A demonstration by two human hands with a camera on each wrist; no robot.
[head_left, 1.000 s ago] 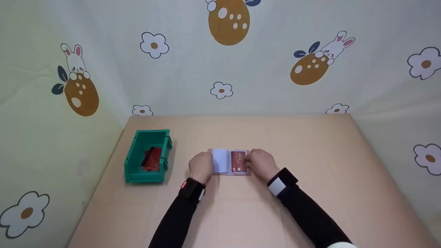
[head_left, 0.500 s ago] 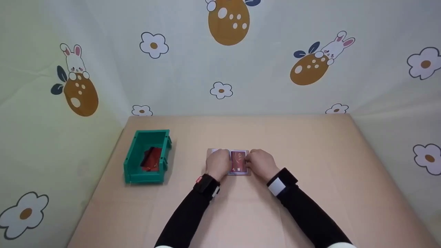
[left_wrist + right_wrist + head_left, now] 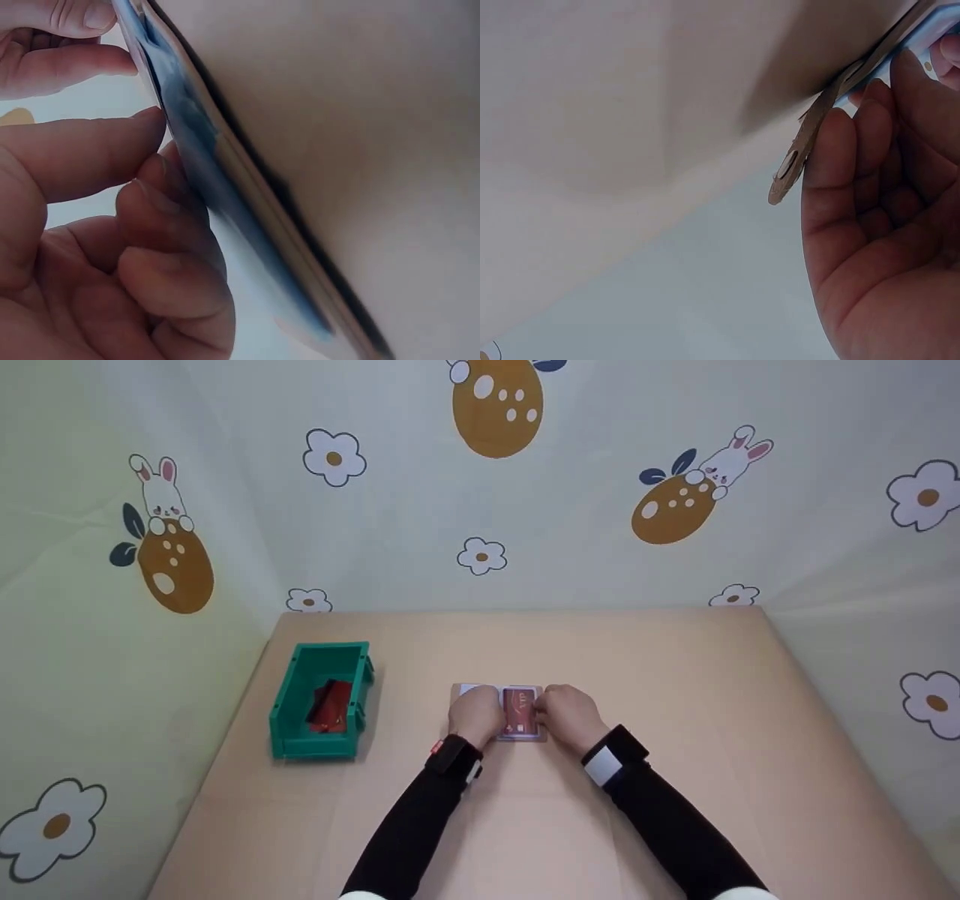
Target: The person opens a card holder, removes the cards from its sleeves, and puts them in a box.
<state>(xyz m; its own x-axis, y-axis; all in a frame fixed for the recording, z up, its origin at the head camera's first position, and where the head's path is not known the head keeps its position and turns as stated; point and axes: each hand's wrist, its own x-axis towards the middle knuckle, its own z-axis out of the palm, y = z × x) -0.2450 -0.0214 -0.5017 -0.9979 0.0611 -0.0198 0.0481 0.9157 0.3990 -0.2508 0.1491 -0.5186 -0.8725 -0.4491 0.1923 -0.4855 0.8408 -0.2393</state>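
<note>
A small card holder (image 3: 456, 690) lies spread on the table, with clear sleeves and a brownish cover. A red card (image 3: 517, 709) with pale lettering sits on its right page. My left hand (image 3: 477, 715) covers most of the left page, its curled fingertips at the card's left edge; close up, in the left wrist view, they pinch at the sleeve's edge (image 3: 202, 161). At the right edge my right hand (image 3: 571, 717) grips the holder with bent fingers. A brown strap with a snap (image 3: 791, 161) sticks out beside those fingers in the right wrist view.
A green plastic bin (image 3: 315, 746) stands on the left of the tan table (image 3: 637, 660). Inside it lie dark red items (image 3: 331, 709), too small to make out. A printed curtain (image 3: 405, 510) hangs behind the table and along both sides.
My left hand has moved right, from the holder's left edge over the left page to the card's left edge. The right hand and the card holder have stayed in place.
</note>
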